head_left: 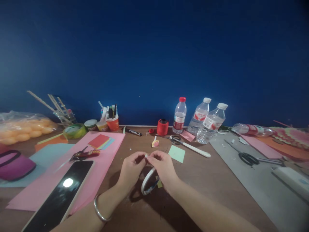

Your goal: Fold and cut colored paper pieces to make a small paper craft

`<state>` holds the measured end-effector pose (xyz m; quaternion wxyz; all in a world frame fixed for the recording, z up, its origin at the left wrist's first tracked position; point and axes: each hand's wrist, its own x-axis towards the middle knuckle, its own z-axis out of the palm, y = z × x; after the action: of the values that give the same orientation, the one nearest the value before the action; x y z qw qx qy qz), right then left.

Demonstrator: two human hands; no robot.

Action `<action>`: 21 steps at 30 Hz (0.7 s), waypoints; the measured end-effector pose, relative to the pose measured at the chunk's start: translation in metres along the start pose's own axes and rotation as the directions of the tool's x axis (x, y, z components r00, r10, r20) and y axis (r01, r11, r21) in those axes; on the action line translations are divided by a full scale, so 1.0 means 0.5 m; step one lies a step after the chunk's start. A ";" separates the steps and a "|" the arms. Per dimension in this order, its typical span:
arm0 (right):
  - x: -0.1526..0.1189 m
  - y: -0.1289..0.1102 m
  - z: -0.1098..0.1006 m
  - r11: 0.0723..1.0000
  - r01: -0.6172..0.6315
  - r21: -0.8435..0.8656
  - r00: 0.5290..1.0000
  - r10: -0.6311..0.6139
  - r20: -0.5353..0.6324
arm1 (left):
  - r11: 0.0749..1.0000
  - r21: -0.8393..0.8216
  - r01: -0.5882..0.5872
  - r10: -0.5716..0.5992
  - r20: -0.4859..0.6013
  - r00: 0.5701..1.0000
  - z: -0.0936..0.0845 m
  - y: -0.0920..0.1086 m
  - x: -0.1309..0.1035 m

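Observation:
Above the middle of the desk, my left hand (132,167) and my right hand (164,168) meet at the fingertips. Both are pinched closed on a tiny white piece (146,156), which looks like a bit of tape. Just below, a thin white ring (146,182), which looks like a roll of tape, stands tilted by my right hand. Whether that hand also touches the ring is hidden. Beyond my fingers lie a small yellow-and-pink paper piece (155,143) and a pale green paper square (177,154).
A white-handled knife (195,149) and black-handled scissors (177,139) lie ahead to the right, near upright bottles (180,117) and a red thread spool (162,127). Left are pink sheets (106,154) and a phone (60,196). More scissors (248,158) lie on a grey board (231,167).

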<state>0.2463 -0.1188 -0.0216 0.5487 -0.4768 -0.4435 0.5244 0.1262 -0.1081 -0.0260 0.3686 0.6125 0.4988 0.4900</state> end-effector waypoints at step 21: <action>0.003 0.003 -0.005 1.000 -0.023 0.014 1.000 0.023 0.002 | 0.998 0.061 0.005 -0.008 0.046 0.999 0.002 -0.006 0.003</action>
<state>0.2485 -0.1172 -0.0236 0.5455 -0.4773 -0.4351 0.5342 0.1263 -0.1061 -0.0287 0.3629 0.6331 0.5067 0.4591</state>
